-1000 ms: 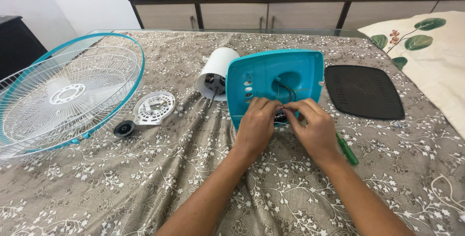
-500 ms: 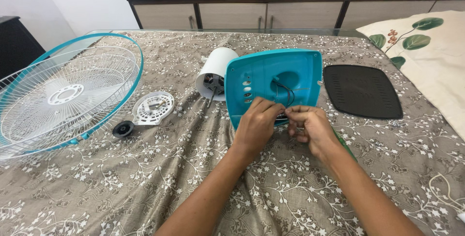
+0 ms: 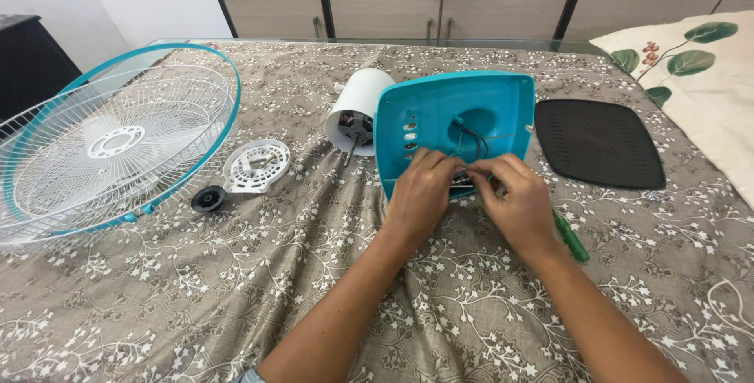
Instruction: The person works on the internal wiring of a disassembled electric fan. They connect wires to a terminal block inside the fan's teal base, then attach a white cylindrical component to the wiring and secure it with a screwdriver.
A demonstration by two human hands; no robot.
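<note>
A teal plastic fan base shell [image 3: 440,116] lies open side up on the patterned bedsheet, with black wires [image 3: 471,139] running inside it. My left hand [image 3: 420,194] and my right hand [image 3: 514,202] meet at its near edge, fingers pinched together on a small dark part [image 3: 465,182] attached to the wires. A white cylindrical motor housing [image 3: 357,108] lies just left of the shell. A green-handled screwdriver [image 3: 572,238] lies on the sheet under my right wrist.
A white wire fan guard with a teal rim [image 3: 118,147] lies at the left. Beside it sit a white round plate [image 3: 255,167] and a black knob [image 3: 208,198]. A black base cover [image 3: 597,141] lies right of the shell, a leaf-print pillow [image 3: 691,69] beyond it.
My right hand drew back slightly toward me, then returned to the shell's near edge. Both hands now pinch the small part closer together.
</note>
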